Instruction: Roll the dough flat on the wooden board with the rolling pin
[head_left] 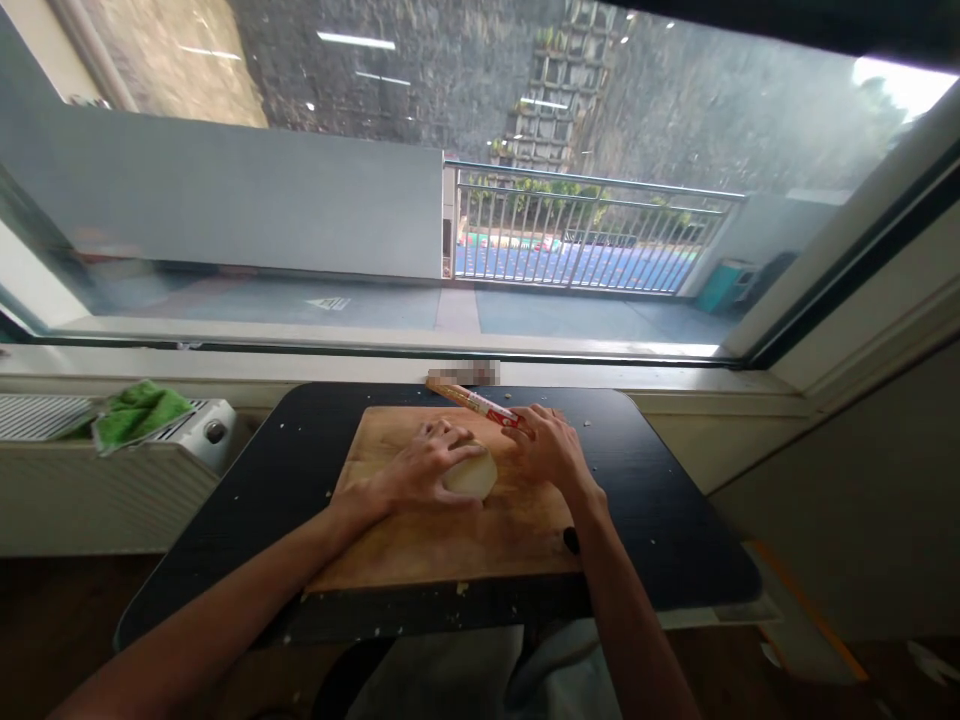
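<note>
At frame centre, the left hand (420,465) cups a pale onion (474,472) on the cutting board (450,540); the right hand's (547,445) fingers grip a knife (472,400).

No legible text anywhere, even on the red-labelled packet (480,403).

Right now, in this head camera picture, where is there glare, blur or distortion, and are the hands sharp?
Head view: ceiling lamps reflect as white streaks in the window glass; the top right corner is overexposed; straight frame lines bow from the wide lens; a small patch on the sill is pixelated. The left hand, right hand and pale food piece look slightly soft, evenly lit.
</note>
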